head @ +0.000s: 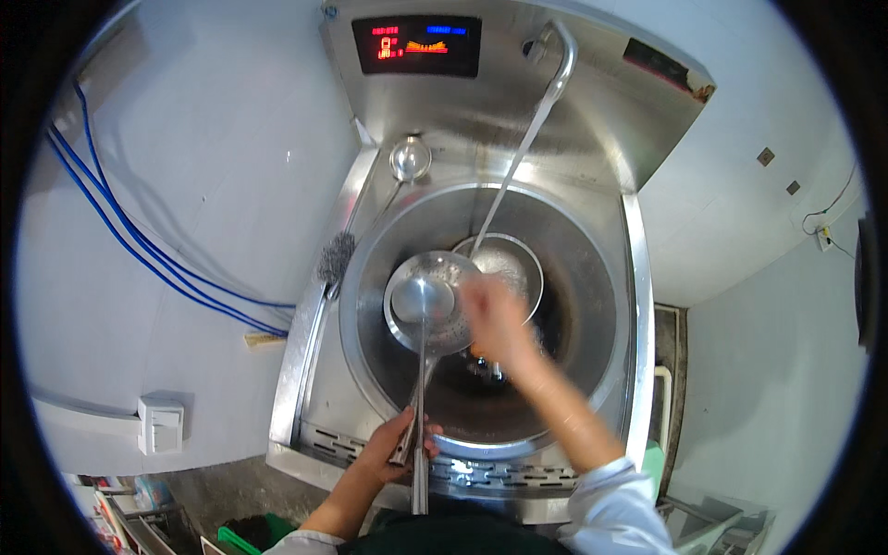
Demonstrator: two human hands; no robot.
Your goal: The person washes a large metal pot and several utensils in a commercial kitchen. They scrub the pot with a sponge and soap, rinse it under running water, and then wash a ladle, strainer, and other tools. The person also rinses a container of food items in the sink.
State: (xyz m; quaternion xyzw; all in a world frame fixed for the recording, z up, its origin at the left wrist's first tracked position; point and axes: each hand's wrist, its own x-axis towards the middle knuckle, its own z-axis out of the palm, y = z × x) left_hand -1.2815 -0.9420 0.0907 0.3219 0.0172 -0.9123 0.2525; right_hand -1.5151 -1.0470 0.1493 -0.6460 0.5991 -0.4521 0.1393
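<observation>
My left hand (pixel 395 444) grips two metal handles together at the front rim of a large wok (pixel 596 277). One belongs to a ladle (pixel 423 300), the other to a perforated strainer (pixel 454 331) beneath it; both heads are over the wok. My right hand (pixel 494 312) is motion-blurred at the strainer's right side, and whether its fingers hold anything is unclear. Behind it, a round metal bowl or basin (pixel 510 253) sits in the wok, with water from the faucet (pixel 565 62) running into it. Some dark liquid shows at the wok's bottom, with a small orange thing (pixel 477 351) near my wrist.
A steel-wool scrubber (pixel 336 257) lies on the left ledge of the steel stove. Farther back rests a small round strainer or ladle (pixel 410 159). A lit display panel (pixel 416 46) is set in the backsplash. Blue cables (pixel 152 250) run along the left wall.
</observation>
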